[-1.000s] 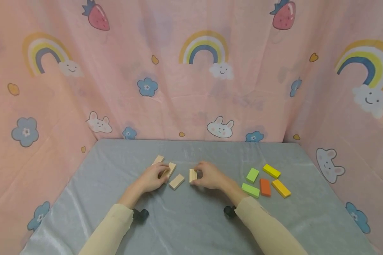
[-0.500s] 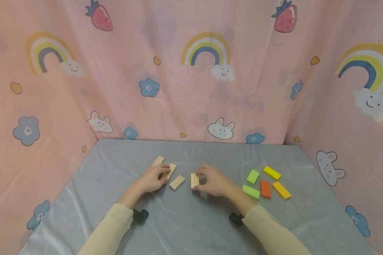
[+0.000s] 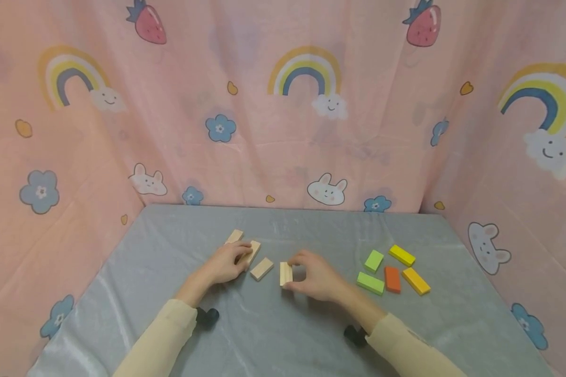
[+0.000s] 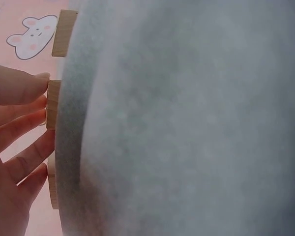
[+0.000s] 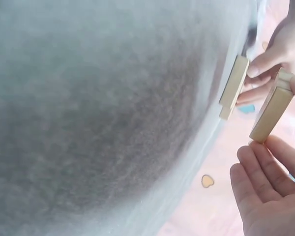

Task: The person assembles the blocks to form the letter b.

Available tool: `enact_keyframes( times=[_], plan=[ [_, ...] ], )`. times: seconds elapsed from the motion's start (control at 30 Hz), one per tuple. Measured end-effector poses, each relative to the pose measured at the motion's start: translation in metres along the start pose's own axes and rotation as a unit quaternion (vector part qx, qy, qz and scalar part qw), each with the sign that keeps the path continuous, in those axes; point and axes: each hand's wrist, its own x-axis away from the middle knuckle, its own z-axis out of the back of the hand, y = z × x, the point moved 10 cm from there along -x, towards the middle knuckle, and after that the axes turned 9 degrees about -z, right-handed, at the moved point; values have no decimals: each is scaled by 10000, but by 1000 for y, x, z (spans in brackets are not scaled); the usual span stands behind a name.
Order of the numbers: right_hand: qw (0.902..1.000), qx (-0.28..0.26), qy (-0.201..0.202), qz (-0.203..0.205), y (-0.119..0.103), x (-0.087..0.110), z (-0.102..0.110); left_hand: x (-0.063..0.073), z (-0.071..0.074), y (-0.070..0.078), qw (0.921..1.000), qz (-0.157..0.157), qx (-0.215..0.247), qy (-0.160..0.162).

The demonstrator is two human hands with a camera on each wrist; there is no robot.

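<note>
My left hand [image 3: 225, 262] holds a plain wooden block [image 3: 252, 252] by its ends, thumb and fingers around it, low over the cloth. In the left wrist view, the thumb lies at one end of that block [image 4: 52, 105] and fingers at the other. Between thumb and fingers, my right hand [image 3: 318, 277] grips a wooden block piece [image 3: 286, 274] with a lengthwise line, like two blocks laid together. The right wrist view shows its long side [image 5: 271, 114]. A loose wooden block [image 3: 261, 269] lies between the hands; another [image 3: 235, 236] is partly hidden behind the left hand.
Right of the right hand lie coloured blocks: two green ones, the nearer a longer green block [image 3: 370, 283], an orange block [image 3: 392, 279] and two yellow ones, including a yellow block [image 3: 416, 281]. Grey cloth [image 3: 273, 335] covers the table; a patterned pink curtain [image 3: 264, 157] surrounds it.
My right hand, still gripping the wooden piece, has drawn toward me and slightly right. The left hand and the loose blocks stay practically where they were.
</note>
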Motion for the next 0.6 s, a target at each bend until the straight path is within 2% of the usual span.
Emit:
enact_keyframes(
  times=[0.2, 0.33, 0.6],
  plan=[
    [9999, 25, 90, 125, -2, 10, -3, 0, 0, 0, 10000, 18, 4, -25],
    [9999, 95, 84, 47, 1, 15, -8, 0, 1, 1, 10000, 42, -15, -31],
    [9999, 83, -88, 3, 2, 24, -19, 0, 0, -1, 9998, 135, -60, -104]
  ],
)
